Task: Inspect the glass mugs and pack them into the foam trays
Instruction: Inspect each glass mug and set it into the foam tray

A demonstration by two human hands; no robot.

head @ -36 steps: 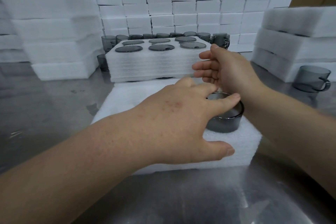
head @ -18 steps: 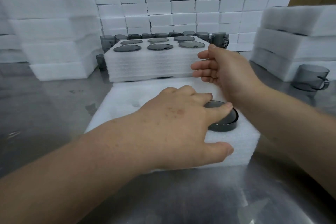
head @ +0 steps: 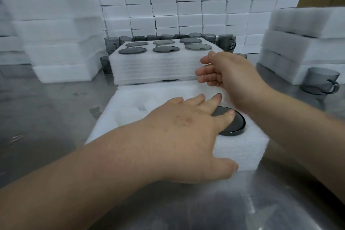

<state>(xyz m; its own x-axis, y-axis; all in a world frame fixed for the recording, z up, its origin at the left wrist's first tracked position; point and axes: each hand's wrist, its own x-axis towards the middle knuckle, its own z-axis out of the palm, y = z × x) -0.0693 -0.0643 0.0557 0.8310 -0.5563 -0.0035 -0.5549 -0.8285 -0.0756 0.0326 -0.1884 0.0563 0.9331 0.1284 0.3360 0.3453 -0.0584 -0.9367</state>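
Observation:
A white foam tray [head: 240, 153] lies on the steel table in front of me. A smoky grey glass mug [head: 234, 124] sits upside down in its near right pocket, sunk almost flush with the foam. My left hand [head: 183, 134] lies flat over the tray, its fingers straight and one fingertip pressing on the mug's base. My right hand [head: 227, 74] hovers above the tray's far right corner, fingers loosely spread and holding nothing.
Behind the tray stands a filled foam tray [head: 158, 69] with several mugs set in it. Loose grey mugs [head: 226, 43] line up behind that, and one mug [head: 322, 81] stands at the right by stacked foam trays [head: 302, 43]. Foam blocks wall the back.
The mug has sunk from standing well above the foam into its pocket under my left hand's push. My right hand has lifted slightly away from it.

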